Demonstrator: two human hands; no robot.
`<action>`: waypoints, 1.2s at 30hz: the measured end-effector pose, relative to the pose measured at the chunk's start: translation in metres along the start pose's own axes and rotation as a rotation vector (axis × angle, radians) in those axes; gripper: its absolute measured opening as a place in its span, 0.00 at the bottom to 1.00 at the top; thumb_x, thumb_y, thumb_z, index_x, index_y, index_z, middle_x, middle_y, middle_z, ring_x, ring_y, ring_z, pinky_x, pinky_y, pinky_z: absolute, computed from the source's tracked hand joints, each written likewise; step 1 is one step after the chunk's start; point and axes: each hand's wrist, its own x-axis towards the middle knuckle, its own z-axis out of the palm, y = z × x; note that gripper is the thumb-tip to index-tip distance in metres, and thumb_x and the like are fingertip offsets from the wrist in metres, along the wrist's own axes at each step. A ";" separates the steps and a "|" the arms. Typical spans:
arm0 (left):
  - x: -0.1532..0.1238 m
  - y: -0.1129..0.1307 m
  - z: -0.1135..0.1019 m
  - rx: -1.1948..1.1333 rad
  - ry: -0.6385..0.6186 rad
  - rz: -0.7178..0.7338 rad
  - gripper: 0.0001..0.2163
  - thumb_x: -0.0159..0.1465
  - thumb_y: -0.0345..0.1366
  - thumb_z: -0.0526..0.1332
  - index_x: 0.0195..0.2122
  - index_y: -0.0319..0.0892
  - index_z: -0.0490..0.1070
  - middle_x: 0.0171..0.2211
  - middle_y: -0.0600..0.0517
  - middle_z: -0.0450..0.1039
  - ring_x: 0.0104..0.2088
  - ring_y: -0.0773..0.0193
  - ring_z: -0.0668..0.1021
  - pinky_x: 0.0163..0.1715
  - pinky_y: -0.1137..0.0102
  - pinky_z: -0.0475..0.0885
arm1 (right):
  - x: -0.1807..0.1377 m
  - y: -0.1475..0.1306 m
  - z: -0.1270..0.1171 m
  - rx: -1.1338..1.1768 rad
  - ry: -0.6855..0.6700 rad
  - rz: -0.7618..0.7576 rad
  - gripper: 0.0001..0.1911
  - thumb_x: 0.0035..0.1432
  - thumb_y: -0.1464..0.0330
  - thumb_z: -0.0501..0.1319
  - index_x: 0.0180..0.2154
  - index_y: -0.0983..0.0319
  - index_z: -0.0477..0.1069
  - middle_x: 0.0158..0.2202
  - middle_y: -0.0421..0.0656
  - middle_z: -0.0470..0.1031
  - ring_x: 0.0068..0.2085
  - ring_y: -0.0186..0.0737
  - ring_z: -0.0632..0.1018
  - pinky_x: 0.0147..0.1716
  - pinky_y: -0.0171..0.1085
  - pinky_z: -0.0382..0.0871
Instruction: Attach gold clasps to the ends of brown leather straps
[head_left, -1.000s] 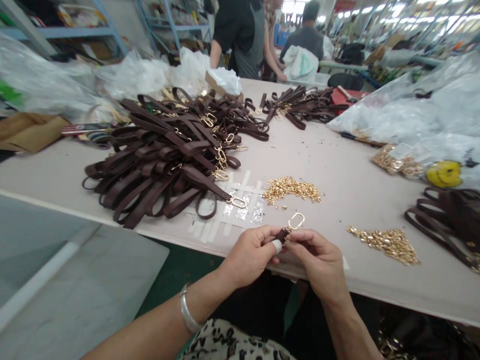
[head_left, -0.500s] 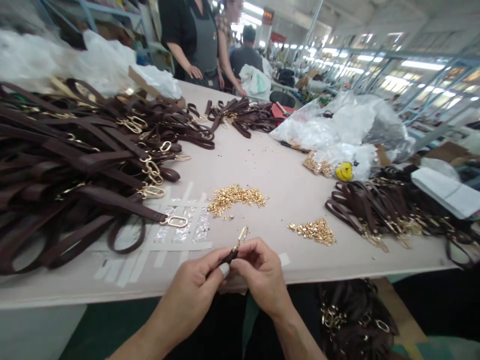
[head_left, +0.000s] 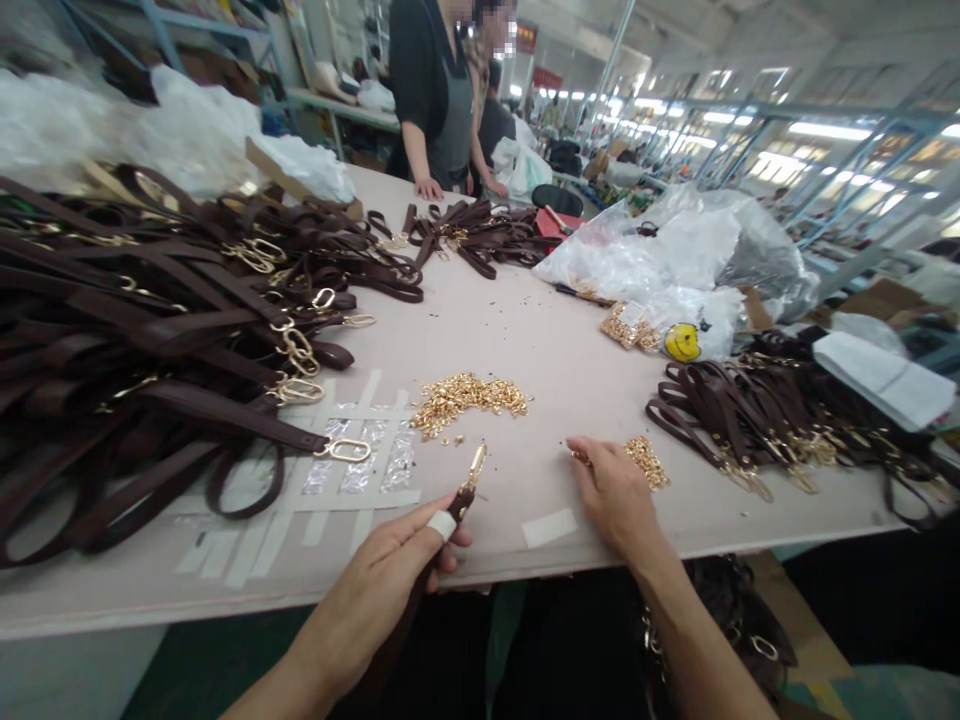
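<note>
My left hand (head_left: 405, 565) pinches the end of a dark brown leather strap (head_left: 459, 502) with a gold oval clasp (head_left: 475, 465) pointing up; its thumb wears a white tape wrap. The strap hangs down below the table edge. My right hand (head_left: 611, 490) lies on the table with its fingers reaching into a small heap of gold metal fittings (head_left: 645, 458). A second heap of gold fittings (head_left: 465, 395) lies just beyond the clasp.
A big pile of brown straps with gold clasps (head_left: 150, 330) covers the left of the pale table (head_left: 525, 340). More straps (head_left: 750, 410) lie right, another bunch (head_left: 472, 230) far back. Plastic bags (head_left: 675, 250), a yellow smiley item (head_left: 682, 342), tape strips (head_left: 360, 470). A person (head_left: 435, 90) stands at the far end.
My right hand let go of the strap end and moved right to the heap of gold fittings. My left hand keeps hold of the strap. The view has swung to the right.
</note>
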 end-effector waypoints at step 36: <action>0.004 -0.012 0.006 -0.131 0.000 0.118 0.10 0.59 0.35 0.61 0.41 0.40 0.74 0.34 0.52 0.75 0.25 0.70 0.73 0.28 0.73 0.71 | -0.025 -0.078 0.010 0.677 0.017 0.172 0.06 0.57 0.67 0.67 0.38 0.59 0.76 0.35 0.41 0.81 0.35 0.38 0.80 0.35 0.36 0.76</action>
